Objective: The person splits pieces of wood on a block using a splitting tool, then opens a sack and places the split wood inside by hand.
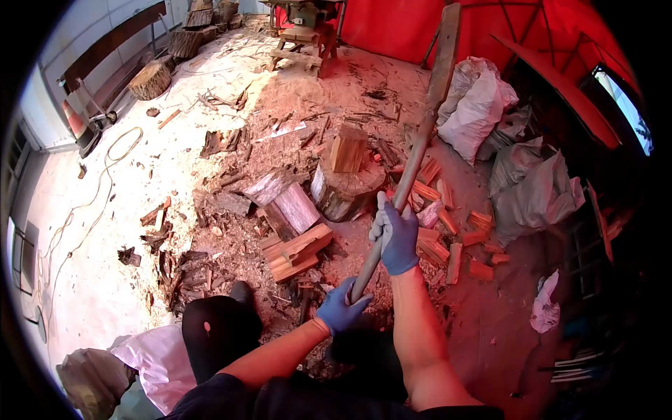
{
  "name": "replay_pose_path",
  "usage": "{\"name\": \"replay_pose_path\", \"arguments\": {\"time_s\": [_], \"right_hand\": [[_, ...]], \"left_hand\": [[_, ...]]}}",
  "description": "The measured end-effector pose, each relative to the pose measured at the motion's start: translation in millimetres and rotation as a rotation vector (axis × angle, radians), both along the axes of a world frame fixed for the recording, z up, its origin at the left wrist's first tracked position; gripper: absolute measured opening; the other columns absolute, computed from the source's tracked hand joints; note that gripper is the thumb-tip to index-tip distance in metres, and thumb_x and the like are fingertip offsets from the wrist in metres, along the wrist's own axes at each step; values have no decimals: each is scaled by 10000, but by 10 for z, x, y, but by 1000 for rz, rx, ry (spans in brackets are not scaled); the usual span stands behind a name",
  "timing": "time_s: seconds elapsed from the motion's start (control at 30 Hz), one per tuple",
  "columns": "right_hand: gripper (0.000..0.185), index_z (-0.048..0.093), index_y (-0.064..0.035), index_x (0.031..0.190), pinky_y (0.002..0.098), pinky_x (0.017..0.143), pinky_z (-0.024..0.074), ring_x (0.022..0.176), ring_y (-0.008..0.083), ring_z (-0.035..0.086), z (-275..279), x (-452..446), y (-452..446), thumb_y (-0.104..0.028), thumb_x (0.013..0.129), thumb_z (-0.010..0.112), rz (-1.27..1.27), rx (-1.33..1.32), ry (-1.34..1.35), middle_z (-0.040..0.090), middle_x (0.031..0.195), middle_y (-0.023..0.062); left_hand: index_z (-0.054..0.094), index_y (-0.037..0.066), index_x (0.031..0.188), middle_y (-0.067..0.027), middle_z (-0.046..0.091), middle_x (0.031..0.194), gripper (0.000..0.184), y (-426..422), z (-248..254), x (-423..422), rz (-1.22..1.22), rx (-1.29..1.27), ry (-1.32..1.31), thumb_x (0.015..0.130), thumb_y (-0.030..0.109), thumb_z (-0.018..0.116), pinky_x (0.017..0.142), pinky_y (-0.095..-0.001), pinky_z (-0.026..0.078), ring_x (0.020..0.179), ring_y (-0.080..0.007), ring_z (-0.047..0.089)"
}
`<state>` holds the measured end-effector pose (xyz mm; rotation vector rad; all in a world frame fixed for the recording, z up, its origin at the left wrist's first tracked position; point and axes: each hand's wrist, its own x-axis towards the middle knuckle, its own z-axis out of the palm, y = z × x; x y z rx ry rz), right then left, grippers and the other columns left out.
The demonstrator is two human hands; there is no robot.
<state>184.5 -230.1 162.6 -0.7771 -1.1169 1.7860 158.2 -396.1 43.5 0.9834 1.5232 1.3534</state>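
Observation:
Both gloved hands are wrapped around the handle of a long axe, held slanting up and away to the right. My left hand is closed near the handle's lower end, and my right hand grips higher up. The axe's head is at the top, seen nearly edge-on. Beyond the hands, a squared wood piece stands upright on a round chopping block. Split firewood lies in front of the block, with more split pieces to its right.
Bark and wood chips litter the floor. Stuffed sacks stand at right, another pale sack at lower left. A cord trails at left near a traffic cone. Logs and a wooden stand are at the back.

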Motion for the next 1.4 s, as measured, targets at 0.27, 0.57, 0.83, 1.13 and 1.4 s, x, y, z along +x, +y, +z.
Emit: {"name": "replay_pose_path", "arguments": {"time_s": [0.27,0.57,0.83,1.13,1.4], "right_hand": [[191,540,-52,884,242,395,382,432,76,462,2382,-564,346,-148,937,697,-217,875,198,497,603,-10],[382,592,55,973,431,708,562,769,318,704,-2318,-596,298,-266,826,735,125,-139,-1061,676,818,220],[288,511,-51,911,391,436,474,470,220,552,-2828,-522,223,-243,882,724,108,-216,-903,557,624,76],[371,508,-150,826,317,444,405,441,123,418,-3151,-226,300,-438,900,728,293,-778,-449,411,564,-57],[375,459,-173,780,296,431,383,439,101,409,-1959,72,448,-415,931,701,236,-770,-351,382,563,-78]], "left_hand": [[669,20,1011,-71,677,858,194,1669,1844,-1019,-155,488,142,853,133,666,750,-310,500,780,-127,601],[664,76,889,-14,498,555,144,-127,-874,130,-59,-653,-975,896,211,712,388,-305,345,419,-158,475],[614,37,1007,-49,569,681,259,-308,-1437,244,72,-562,-763,890,222,752,486,-349,475,554,-162,555],[480,-4,1353,-147,650,1092,720,-599,-1768,185,-57,-537,-276,786,290,813,869,-373,520,989,-235,627],[527,31,1178,-120,625,956,427,-412,-538,123,-249,-259,-259,833,204,709,687,-339,515,784,-213,619]]}}
